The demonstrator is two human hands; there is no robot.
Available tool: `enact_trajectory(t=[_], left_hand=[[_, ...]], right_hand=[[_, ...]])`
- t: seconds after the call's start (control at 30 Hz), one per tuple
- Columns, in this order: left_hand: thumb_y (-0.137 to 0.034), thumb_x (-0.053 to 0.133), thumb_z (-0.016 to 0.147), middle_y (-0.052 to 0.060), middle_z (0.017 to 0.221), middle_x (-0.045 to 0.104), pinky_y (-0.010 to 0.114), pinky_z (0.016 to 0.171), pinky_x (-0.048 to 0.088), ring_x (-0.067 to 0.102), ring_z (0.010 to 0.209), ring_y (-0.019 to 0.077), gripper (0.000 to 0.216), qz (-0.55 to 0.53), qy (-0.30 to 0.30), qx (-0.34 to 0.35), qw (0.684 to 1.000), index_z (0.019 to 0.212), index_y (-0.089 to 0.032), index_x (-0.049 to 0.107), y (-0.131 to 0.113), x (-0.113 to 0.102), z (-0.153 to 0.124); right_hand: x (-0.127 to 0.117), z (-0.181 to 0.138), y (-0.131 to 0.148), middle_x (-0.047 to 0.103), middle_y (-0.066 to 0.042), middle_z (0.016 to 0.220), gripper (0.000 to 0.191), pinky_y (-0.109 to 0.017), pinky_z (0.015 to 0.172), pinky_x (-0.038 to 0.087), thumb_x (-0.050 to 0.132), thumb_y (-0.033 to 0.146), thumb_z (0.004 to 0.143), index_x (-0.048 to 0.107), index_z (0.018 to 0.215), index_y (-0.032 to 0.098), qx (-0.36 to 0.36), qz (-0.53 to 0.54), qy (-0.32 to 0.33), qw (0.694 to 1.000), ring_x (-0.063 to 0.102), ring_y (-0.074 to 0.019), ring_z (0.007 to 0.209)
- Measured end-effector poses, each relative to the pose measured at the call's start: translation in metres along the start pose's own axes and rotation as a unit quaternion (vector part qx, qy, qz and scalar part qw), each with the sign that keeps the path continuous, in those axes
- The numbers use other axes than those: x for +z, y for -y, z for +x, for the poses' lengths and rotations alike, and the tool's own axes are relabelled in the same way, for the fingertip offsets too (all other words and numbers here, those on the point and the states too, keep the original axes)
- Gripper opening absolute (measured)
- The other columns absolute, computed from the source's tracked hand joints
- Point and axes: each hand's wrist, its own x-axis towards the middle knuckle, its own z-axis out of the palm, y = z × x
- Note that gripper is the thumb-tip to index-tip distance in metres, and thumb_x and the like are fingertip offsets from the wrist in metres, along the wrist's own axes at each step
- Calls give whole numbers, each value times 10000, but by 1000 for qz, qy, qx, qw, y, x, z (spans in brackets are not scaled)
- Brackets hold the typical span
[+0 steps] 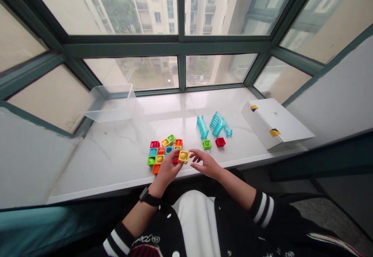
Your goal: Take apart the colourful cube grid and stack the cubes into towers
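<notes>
Nearest us, black jacket sleeves (262,209) with white-striped cuffs enter from the bottom of the frame, and a black wristwatch (148,196) sits on the left wrist. The left hand (166,171) is closed, and we read it as gripping a yellow hollow square block (183,156) at the fingertips, though the fingers partly hide the contact. The right hand (205,163) is open and empty, its fingers spread and curved. Its fingertips (194,152) are just right of the block; we cannot tell whether they touch it. The block thus lies between the hands, nearer the left. Being square, it shows no clear long axis.

Under and left of the left hand lies a cluster of multicoloured hollow square blocks (159,151), mostly side by side, on a white marble windowsill (96,163). Farther up, right of centre, we note a green square block (207,144), a red square block (220,142) and translucent teal ramp pieces (217,124). At right stands a white box (274,123) with yellow-and-black tape. At upper left sits a clear plastic tub (112,109). Beyond, dark green window frames (180,47) look onto a pale apartment building (151,4).
</notes>
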Motion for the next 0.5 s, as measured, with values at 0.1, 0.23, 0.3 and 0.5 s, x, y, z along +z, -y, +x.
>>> enact_trajectory(t=[0.1,0.23,0.3,0.5], left_hand=[[-359,698,911,106,1247,738,427,986,622,748,1144,257,433,-92,12,-36,995,1297,-224,558,-4,5,-3],[-404,727,902,130,1305,725,451,1027,605,729,1202,274,457,-133,26,-47,990,1271,-225,525,-6,17,-5],[-408,726,903,140,1338,715,468,1044,595,719,1226,284,459,-142,30,-43,988,1270,-229,516,-6,22,-6],[-401,741,885,104,1283,734,455,1027,599,737,1162,260,476,-51,58,-42,996,1287,-241,542,-4,21,-7]], right_hand=[[2,-2,-5,688,-71,1273,665,-385,871,609,800,309,850,532,1458,290,28,13,-14,999,711,-188,947],[7,-2,-1,682,-68,1263,553,-365,851,609,805,300,842,592,1352,269,12,20,-14,1000,704,-184,946],[8,-2,2,688,-59,1216,472,-348,831,607,776,306,872,613,1313,262,-4,14,-29,999,693,-179,935],[-2,-3,-1,671,-65,1186,410,-338,805,610,767,333,893,653,1281,261,-38,-19,-56,998,676,-201,1001]])
